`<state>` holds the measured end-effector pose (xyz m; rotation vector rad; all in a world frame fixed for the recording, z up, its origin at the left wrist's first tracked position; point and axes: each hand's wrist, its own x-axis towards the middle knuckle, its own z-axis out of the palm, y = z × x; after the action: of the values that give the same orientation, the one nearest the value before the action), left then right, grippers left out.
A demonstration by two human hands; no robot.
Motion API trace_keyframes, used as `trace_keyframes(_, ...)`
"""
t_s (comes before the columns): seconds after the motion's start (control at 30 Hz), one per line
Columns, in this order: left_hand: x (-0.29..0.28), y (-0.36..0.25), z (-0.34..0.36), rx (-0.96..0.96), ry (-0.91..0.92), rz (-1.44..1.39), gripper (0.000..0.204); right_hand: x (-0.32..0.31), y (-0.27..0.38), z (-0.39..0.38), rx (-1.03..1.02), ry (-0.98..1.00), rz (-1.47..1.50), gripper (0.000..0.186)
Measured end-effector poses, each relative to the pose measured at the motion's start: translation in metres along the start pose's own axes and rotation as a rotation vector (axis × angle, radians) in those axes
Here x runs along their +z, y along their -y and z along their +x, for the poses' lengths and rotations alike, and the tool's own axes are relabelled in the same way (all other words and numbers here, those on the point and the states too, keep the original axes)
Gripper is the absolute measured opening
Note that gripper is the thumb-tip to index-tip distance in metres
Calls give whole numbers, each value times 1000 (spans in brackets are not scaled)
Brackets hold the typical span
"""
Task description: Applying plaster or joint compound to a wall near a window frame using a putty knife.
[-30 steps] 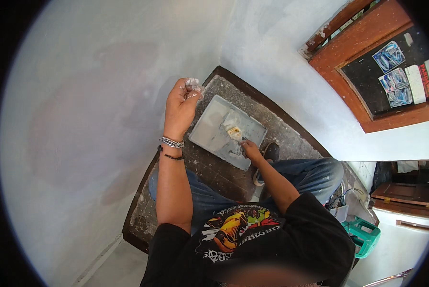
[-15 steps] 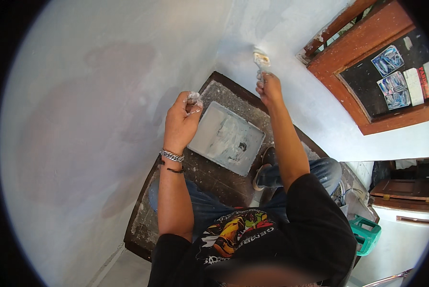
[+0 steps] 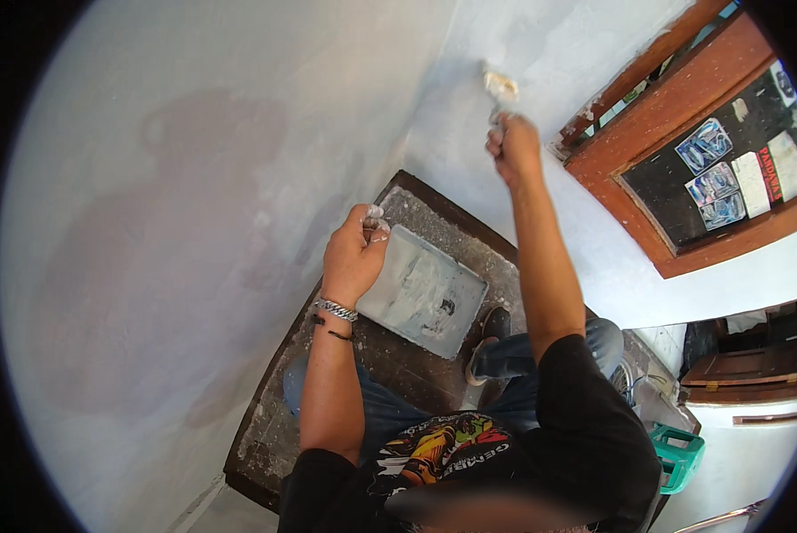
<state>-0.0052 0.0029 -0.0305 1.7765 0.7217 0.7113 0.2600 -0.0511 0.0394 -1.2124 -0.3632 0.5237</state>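
Note:
A paintbrush [image 3: 501, 86] with pale, paint-smeared bristles is in my right hand [image 3: 516, 147], its fingers wrapped around the handle. The bristle end is up by the white wall [image 3: 549, 53]; whether it touches, I cannot tell. My left hand [image 3: 356, 253] is curled, with white paint on the thumb and fingertips; what lies in the fingers, if anything, is hidden. Just beside that hand, a shallow grey paint tray [image 3: 474, 306] holds smears of pale paint and a dark patch. It rests on a paint-speckled dark tabletop [image 3: 496, 240].
A greyish wall [image 3: 150, 222] with a large shadow rises along the left. At the right is a brown wooden frame [image 3: 625, 213] around a dark panel with stickers. My shoe [image 3: 486, 346] shows beside the tray. A green plastic stool [image 3: 677, 457] stands lower right.
The view has tilted, so the tray and my left hand sit lower in the picture. My right hand and the brush have moved slightly up and right along the wall.

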Motion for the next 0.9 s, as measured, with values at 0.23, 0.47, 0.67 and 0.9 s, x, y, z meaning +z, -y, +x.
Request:
trace_keyframes(0.23,7,-6,-1,6,41,126,32,29,63,4,-380,139,-66,10)
trace_keyframes(0.47,11,-22,-4,2,79,164,29,41,-31,32,-154,-113,-219,7)
trace_keyframes(0.67,5,-9,-9,5,99,223,29,66,-5,-2,-244,68,-123,9)
trace_keyframes(0.9,10,-19,-5,7,113,276,31,77,76,41,-336,-23,-176,7)
